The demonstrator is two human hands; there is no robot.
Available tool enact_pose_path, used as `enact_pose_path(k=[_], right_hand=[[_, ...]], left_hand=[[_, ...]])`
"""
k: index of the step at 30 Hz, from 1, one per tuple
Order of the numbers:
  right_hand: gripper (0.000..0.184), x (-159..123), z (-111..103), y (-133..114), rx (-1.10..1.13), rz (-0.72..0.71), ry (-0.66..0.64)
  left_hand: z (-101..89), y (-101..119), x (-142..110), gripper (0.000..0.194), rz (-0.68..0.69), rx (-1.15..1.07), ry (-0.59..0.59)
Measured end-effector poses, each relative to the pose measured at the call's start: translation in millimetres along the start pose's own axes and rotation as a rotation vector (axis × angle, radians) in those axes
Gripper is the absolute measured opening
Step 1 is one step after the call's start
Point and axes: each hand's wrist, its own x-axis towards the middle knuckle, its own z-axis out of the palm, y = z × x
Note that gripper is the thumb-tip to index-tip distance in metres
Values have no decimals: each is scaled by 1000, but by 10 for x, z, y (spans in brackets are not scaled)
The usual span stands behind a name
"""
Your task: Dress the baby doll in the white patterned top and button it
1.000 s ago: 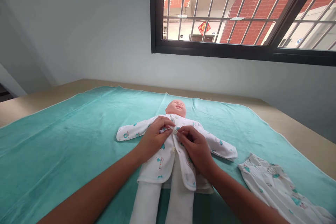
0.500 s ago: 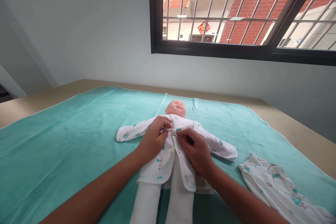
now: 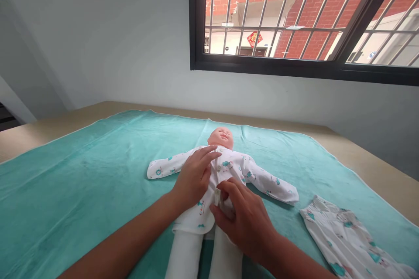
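A baby doll (image 3: 222,136) lies face up on a teal blanket (image 3: 81,170), arms spread, dressed in a white printed shirt (image 3: 229,165) and white legs. My left hand (image 3: 194,176) rests flat on the doll's chest with fingers stretched out toward its neck. My right hand (image 3: 240,213) sits lower on the shirt front, its fingers curled and pinching the shirt's edge beside a button (image 3: 217,192).
Folded printed baby trousers (image 3: 343,235) lie on the blanket at the lower right. The blanket covers a beige table (image 3: 369,161) that stands against a pale wall. A barred window (image 3: 294,13) is above, with brick walls outside.
My right hand has moved down from the doll's chest button to a lower button. My left hand has opened from a pinch and now lies flat on the chest.
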Motion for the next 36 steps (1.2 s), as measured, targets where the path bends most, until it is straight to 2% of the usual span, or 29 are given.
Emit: enact_pose_path(k=[4,9,13,16,18,20,22,24,27,31,36], right_hand=[[24,27,-48,-53,-105,97,-103],[17,69,-91,-79,-170,143,-194],[18,84,-141,-63,-125,135,-254],[22,113,-197,-27,0,164,-268],[26,140,-238,6,118,200,-256],[30,168,-275,41,267,261,-261],[31,193,-298,76,465,378,-345],[32,212,-304,106,643,493,-429],[31,231,-295,131,772,574,-466],[26,261,-336,121,825,656,-535],[18,323,-426,37,572,629,-612]], left_hand=[[21,-14,-6,39,22,15,-60],[23,-16,-6,38,-29,-34,-14],[18,0,-19,31,-31,-62,32],[-6,35,-35,20,-69,-48,53],[-63,77,-28,12,-106,-65,-19],[-162,126,2,7,-135,-136,-204],[-288,166,46,13,-169,-245,-433],[-409,189,88,17,-204,-313,-589],[-523,198,115,22,-247,-296,-656],[-540,207,89,16,-252,-218,-693],[-504,213,57,12,-192,-236,-677]])
